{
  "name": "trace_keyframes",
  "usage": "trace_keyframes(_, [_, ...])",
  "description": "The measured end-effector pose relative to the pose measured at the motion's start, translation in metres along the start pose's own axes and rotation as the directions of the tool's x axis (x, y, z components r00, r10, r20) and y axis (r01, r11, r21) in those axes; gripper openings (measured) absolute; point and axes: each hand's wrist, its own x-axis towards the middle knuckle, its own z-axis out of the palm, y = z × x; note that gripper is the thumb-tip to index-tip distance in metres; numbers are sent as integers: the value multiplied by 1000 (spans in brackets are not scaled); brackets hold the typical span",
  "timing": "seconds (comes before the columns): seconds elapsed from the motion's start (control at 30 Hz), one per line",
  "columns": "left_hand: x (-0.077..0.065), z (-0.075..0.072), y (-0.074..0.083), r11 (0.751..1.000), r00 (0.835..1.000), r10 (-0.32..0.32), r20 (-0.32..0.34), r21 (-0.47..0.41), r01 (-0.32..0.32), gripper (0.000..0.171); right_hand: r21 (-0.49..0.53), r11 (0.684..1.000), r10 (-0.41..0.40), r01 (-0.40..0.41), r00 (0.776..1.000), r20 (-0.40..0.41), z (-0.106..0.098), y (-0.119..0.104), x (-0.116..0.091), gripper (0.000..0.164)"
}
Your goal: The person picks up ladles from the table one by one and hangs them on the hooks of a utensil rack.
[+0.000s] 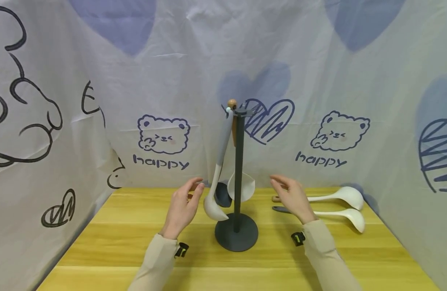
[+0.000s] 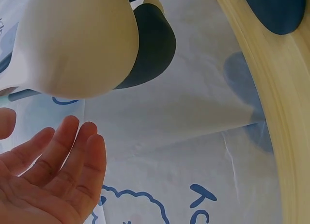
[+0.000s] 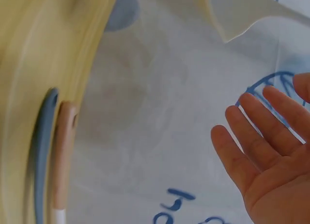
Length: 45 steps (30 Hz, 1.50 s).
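Observation:
A black utensil stand point(image 1: 239, 161) rises from a round base. On its left side hangs a white ladle with a grey handle point(image 1: 213, 204); its bowl fills the top of the left wrist view. Behind it hang a dark utensil point(image 1: 222, 195) and another white ladle point(image 1: 248, 187), partly hidden by the pole. My left hand point(image 1: 181, 208) is just left of the grey-handled ladle, fingers relaxed, holding nothing. To the right of the stand, my right hand point(image 1: 292, 198) hovers with its fingers loosely extended and nothing in it.
Two white ladles lie on the wooden table point(image 1: 136, 250) at the right: one with a brown handle point(image 3: 64, 156), one with a grey handle point(image 3: 44, 151). Their handles pass behind my right hand in the head view. A printed white cloth point(image 1: 194, 60) encloses the back and sides.

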Motion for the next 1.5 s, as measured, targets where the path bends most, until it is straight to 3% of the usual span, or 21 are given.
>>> trace_keyframes(0.23, [-2,0,-4,1000,1000,-9,5,17,9,35,-157,987,14,-17,1000,-19,-9,25,-11,47])
trace_keyframes(0.63, [-7,0,-7,999,999,-32,31,7,32,34,-256,963,82,-87,996,-33,-21,48,-24,47])
trace_keyframes(1.03, [-2,-6,-7,999,998,-38,48,4,38,36,-410,907,96,-98,995,-24,-46,70,-26,42])
trace_keyframes(1.17, [0,-9,-5,1000,999,-25,48,-6,25,36,-441,891,144,-108,988,48,-51,75,-28,40])
trace_keyframes(1.33, [-1,-11,-6,1000,999,-20,48,-1,20,34,-482,863,255,-149,953,161,-56,85,-35,44])
trace_keyframes(1.4, [-1,-11,-6,1000,998,-22,52,3,22,34,-501,850,271,-161,950,155,-59,89,-36,45])
trace_keyframes(1.5, [-1,-11,-6,1000,998,-20,60,5,20,34,-556,819,235,-142,967,99,-64,94,-38,41])
